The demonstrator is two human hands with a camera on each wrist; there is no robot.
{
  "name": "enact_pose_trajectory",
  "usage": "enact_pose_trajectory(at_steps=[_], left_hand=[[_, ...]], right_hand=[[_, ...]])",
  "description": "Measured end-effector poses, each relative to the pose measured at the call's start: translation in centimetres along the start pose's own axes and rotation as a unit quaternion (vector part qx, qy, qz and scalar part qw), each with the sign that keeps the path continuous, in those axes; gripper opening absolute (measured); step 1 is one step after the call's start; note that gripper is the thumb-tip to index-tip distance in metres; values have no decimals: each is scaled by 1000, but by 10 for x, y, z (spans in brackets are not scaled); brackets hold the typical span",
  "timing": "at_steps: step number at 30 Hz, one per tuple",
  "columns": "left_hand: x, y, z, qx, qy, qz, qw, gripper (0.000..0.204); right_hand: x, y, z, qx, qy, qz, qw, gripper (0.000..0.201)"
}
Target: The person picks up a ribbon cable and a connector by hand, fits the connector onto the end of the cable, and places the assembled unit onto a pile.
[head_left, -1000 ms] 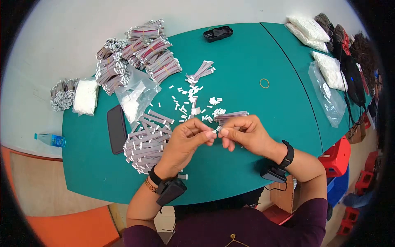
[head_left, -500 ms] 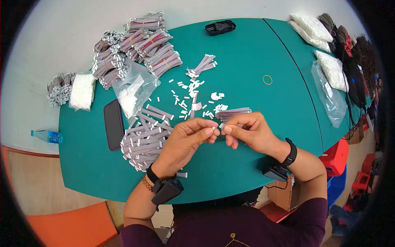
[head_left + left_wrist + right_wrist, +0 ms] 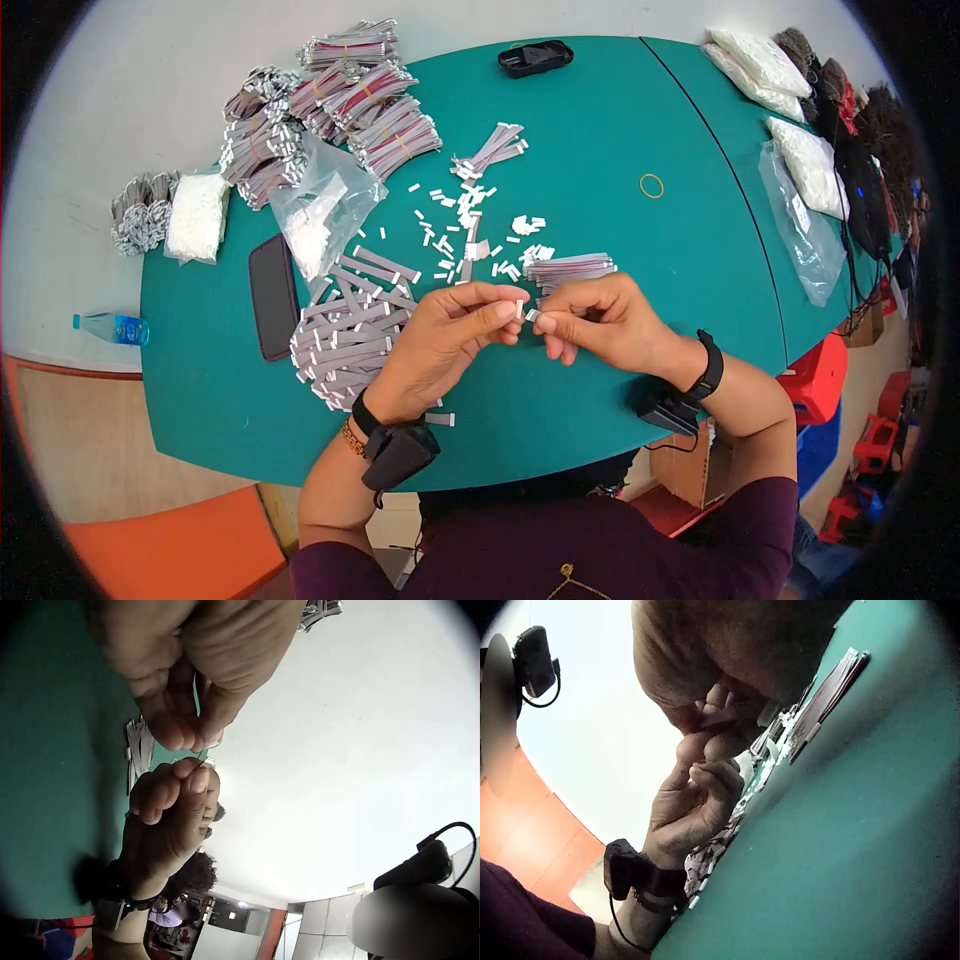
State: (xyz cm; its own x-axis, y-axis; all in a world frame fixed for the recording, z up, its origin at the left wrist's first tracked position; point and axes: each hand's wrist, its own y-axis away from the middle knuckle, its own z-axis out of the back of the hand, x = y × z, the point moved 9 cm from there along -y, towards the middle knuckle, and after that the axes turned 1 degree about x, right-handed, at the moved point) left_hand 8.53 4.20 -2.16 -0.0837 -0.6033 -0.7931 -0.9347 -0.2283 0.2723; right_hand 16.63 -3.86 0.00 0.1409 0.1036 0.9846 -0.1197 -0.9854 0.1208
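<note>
In the head view my left hand [image 3: 450, 335] pinches a small white piece [image 3: 519, 309] between thumb and forefinger. Facing it, my right hand [image 3: 610, 320] grips the white-tipped end [image 3: 533, 315] of a short grey ribbon cable; the rest of that cable is mostly hidden by the fingers. Both sets of fingertips nearly meet above the green table. Just beyond the right hand lies a stack of grey ribbon cables [image 3: 570, 267]. Loose white pieces [image 3: 467, 205] are scattered past the left hand, and a heap of ribbon cables [image 3: 345, 345] lies beside the left forearm.
Banded cable bundles [image 3: 370, 100] are piled at the back left, near an open clear bag [image 3: 325, 215] of white pieces. A dark phone [image 3: 272, 298] lies by the heap. Filled white bags [image 3: 808, 165] sit at the right, and a rubber band [image 3: 652, 186] lies on the green table [image 3: 600, 430].
The hands stay fingertip to fingertip. The white piece now stands more upright in the left fingers, and the right hand's cable end has tilted. The head view has shifted slightly.
</note>
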Motion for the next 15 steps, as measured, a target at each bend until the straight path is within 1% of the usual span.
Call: enact_pose_trajectory(at_steps=[15], left_hand=[[3,-1,-2,22,-11,-7,1000,21]], right_hand=[[-1,0,-2,6,2,-10,1000,17]])
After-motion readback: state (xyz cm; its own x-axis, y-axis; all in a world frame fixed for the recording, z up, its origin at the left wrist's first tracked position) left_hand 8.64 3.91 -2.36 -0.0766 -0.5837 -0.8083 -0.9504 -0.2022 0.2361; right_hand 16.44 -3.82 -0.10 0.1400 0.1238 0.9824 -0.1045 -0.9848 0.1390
